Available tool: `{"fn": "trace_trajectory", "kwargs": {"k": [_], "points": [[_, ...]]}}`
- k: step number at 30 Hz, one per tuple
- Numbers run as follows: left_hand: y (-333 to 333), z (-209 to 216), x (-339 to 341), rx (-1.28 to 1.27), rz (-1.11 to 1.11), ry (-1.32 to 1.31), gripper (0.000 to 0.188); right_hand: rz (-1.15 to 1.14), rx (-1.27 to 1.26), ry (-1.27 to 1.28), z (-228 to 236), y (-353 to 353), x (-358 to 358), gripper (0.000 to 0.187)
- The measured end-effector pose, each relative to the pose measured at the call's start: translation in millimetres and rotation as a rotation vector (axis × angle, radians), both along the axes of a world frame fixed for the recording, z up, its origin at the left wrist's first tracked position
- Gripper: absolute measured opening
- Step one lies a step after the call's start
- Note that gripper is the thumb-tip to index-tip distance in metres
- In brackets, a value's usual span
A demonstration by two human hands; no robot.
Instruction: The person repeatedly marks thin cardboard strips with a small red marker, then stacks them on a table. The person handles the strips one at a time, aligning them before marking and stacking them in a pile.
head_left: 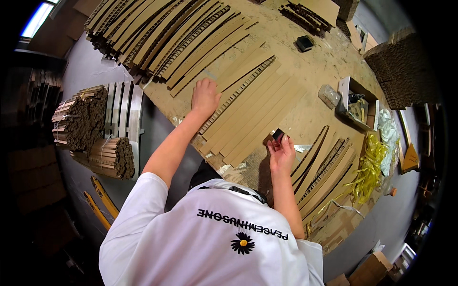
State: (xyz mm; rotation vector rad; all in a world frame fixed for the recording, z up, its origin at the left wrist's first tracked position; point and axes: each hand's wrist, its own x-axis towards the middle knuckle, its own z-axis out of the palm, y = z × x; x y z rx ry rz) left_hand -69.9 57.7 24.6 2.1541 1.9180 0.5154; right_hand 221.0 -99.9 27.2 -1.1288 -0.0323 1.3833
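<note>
My left hand (206, 97) is over the near end of a brown cardboard strip (242, 70) on the table, fingers curled down and close together; its fingertips are hidden. Beside it, a honeycomb-edged strip (243, 90) stands on edge. Several flat cardboard strips (253, 112) lie side by side to its right, slanting away from me. My right hand (282, 155) pinches a small black block (278, 135) between thumb and fingers, just right of the near ends of those strips. A similar black block (304, 43) sits farther back on the table.
A long row of cardboard strips (162, 38) fills the table's far left. More strips (324, 167) lie to the right, near yellow strapping (367, 167). A white box (344, 90) and a clear container (329, 96) stand at the right. Bundled strips (81, 117) rest beside the table on the left.
</note>
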Motion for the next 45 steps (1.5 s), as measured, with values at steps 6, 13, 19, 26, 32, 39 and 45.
{"fn": "trace_trajectory", "kwargs": {"k": [6,13,19,26,32,39,45], "points": [[23.1,-10.5,-34.1,-0.059,0.171,-0.077,0.042,-0.075,-0.027,-0.014,8.5,-0.7,10.4,0.018],[31.6,-23.9,-28.7,0.109,0.009,-0.184,0.032,-0.065,0.003,0.003,8.7,3.3,7.7,0.016],[31.3,-33.9,-21.0,0.194,-0.119,-0.289,0.026,-0.015,0.029,0.093,4.7,9.6,-8.5,0.015],[-18.0,8.6,39.6,0.037,-0.152,-0.009,0.023,-0.067,-0.043,0.062,1.6,-4.2,-3.0,0.014],[-30.1,-8.5,44.5,0.013,-0.058,0.033,0.022,-0.074,0.052,0.087,-3.6,-3.2,7.2,0.014],[-80.1,51.7,103.4,-0.143,-0.228,-0.53,0.013,-0.281,0.128,0.066,17.9,-30.8,43.2,0.017],[-140.3,13.3,179.6,-0.329,-0.415,-0.206,0.01,-0.29,0.131,0.052,26.5,-51.3,58.9,0.014]]}}
